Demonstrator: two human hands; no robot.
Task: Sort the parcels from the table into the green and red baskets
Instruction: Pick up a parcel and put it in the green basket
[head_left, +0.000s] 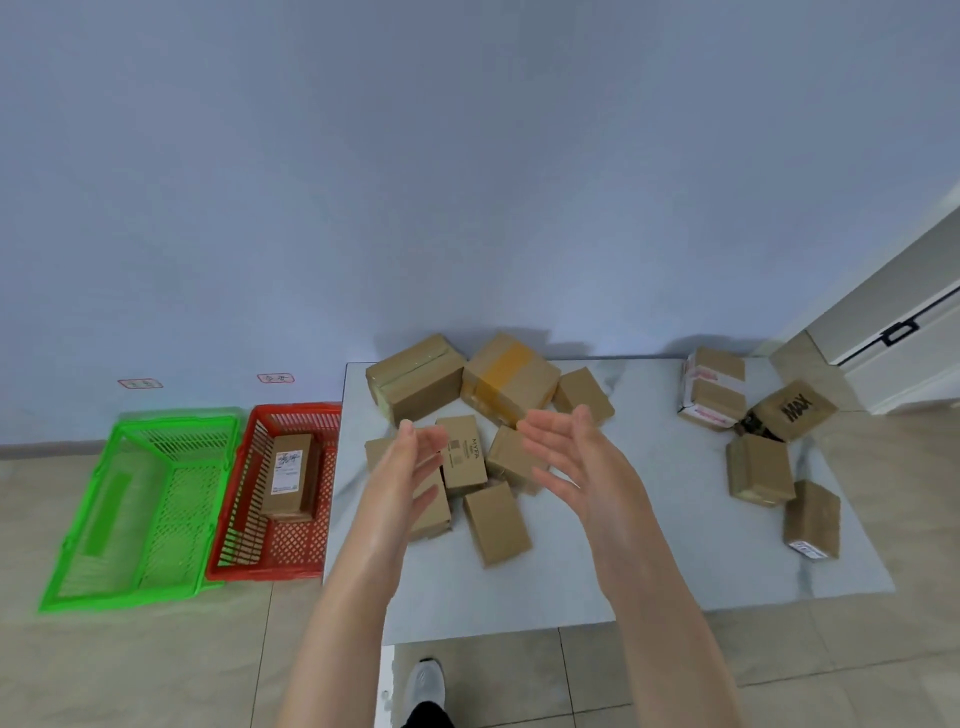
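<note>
The green basket (176, 419) and red basket (296, 410) sit left of the table (649, 530). The left hand (410, 462) hovers spread and empty just beside the printed parcel (462, 457), whose long axis points away from the person. The right hand (576, 457), likewise spread and empty, is farther off.

**Open lane between box clusters**

Bare pale grey tabletop (649, 493) runs between the central heap of brown cardboard boxes (506, 379) and the right-hand cardboard group (758, 462), and along the front edge; one labelled carton (291, 473) part-fills the red plastic basket (270, 569)
</note>
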